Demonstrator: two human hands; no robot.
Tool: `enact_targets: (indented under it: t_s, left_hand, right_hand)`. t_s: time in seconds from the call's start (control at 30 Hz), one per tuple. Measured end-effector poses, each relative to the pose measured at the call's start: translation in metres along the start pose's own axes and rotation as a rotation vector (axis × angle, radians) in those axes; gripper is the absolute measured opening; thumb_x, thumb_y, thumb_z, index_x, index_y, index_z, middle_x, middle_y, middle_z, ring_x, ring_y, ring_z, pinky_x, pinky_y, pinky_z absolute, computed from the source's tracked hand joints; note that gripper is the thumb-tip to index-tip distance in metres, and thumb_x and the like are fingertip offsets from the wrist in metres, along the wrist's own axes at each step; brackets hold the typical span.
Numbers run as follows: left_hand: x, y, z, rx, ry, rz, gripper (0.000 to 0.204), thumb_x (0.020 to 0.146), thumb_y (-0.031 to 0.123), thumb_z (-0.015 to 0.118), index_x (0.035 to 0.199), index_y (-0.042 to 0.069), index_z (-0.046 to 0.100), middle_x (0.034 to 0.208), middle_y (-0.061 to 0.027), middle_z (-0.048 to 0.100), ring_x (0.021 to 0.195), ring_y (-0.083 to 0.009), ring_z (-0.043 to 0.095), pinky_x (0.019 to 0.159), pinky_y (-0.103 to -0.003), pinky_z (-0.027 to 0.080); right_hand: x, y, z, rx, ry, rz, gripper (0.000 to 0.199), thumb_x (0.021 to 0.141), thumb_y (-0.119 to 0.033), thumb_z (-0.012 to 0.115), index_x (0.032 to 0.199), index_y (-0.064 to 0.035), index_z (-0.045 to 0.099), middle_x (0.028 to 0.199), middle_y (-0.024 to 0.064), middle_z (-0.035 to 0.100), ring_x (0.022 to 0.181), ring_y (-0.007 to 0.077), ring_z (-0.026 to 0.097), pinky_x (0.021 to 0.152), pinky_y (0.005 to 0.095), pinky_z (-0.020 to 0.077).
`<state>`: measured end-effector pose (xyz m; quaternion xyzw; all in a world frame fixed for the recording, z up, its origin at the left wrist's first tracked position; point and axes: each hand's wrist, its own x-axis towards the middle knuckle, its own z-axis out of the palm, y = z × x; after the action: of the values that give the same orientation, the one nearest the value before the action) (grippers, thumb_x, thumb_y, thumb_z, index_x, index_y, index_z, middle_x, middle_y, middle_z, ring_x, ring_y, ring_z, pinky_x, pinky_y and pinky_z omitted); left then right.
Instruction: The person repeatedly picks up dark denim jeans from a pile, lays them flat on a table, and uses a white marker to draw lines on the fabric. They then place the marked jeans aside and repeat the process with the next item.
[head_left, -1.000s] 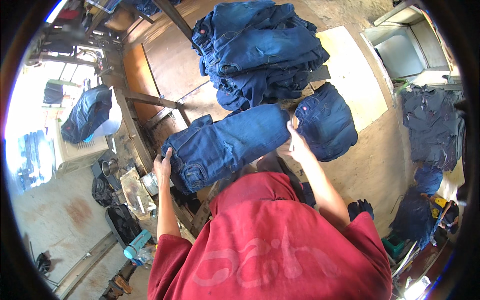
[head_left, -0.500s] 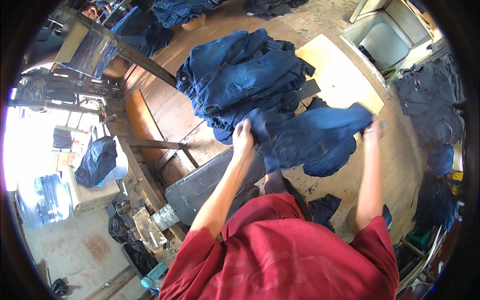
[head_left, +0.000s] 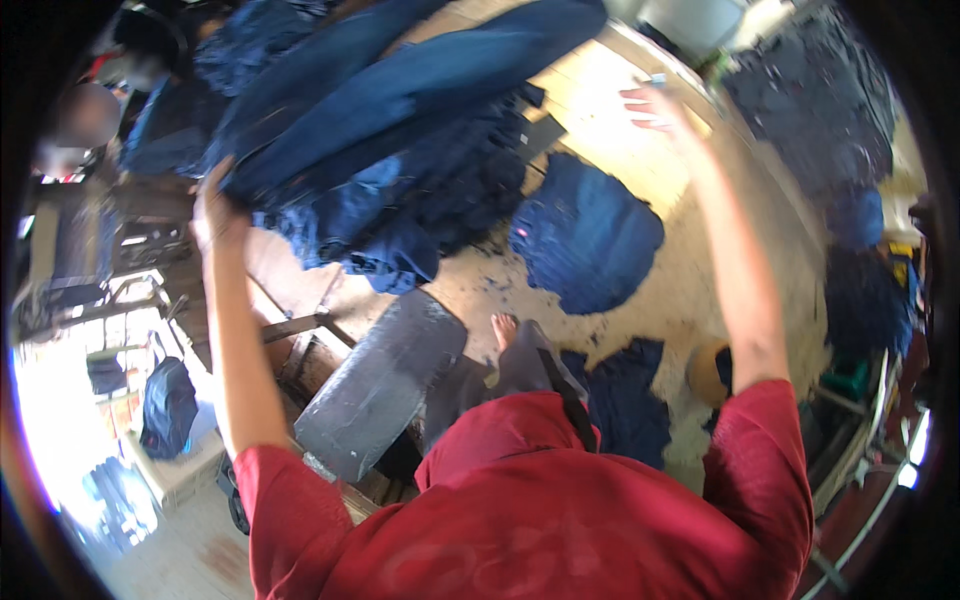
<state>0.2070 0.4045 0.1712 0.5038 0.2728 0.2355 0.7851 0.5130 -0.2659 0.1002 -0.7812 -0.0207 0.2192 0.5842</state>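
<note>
A pair of dark blue jeans (head_left: 400,100) is in the air over the far left, its long legs stretched out to the right. My left hand (head_left: 216,212) is closed on one end of it. Off to the right, my right hand (head_left: 655,108) holds nothing, its fingers spread above the pale board (head_left: 575,90). Under the jeans lies a large heap of dark blue denim (head_left: 385,225), partly hidden by them. A smaller rounded denim stack (head_left: 590,235) rests on the floor between my arms.
A grey padded bench (head_left: 385,375) stands by my legs. Dark cloth (head_left: 630,400) lies near my feet. Grey garments (head_left: 815,100) are piled at the far right. At the upper left is another person (head_left: 85,120). A wooden bar (head_left: 290,327) juts out left of the bench.
The jeans, held by both hands before, have swung up and left with my left hand, legs spread out. My right hand has let go and moved up and left, opening.
</note>
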Motion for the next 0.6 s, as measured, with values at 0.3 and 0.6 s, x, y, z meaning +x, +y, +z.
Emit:
enact_targets:
  t_s: [0.3,0.6]
  left_hand:
    - [-0.218,-0.083,-0.221,1.245,0.451,0.108,0.046,0.109,0.019,0.071,0.147,-0.004,0.060,0.144,-0.0194,0.071,0.135,-0.0308,0.066,0.116,-0.043,0.051]
    - [-0.360,-0.189,0.020,1.313,-0.202,0.448,0.025,0.099,0.005,0.076,0.124,0.004,0.070,0.130,-0.0138,0.076,0.118,-0.0298,0.070,0.105,-0.048,0.056]
  right_hand:
    - [-0.143,0.364,0.164,-0.814,0.095,0.555,0.077,0.086,-0.052,0.090,0.132,0.0000,0.057,0.126,0.0283,0.075,0.119,0.0496,0.072,0.103,0.0566,0.0573]
    - [-0.204,0.487,0.205,-0.614,0.592,0.545,0.040,0.109,-0.029,0.067,0.119,0.0022,0.044,0.096,0.0286,0.072,0.091,0.0549,0.070,0.080,0.0621,0.0542]
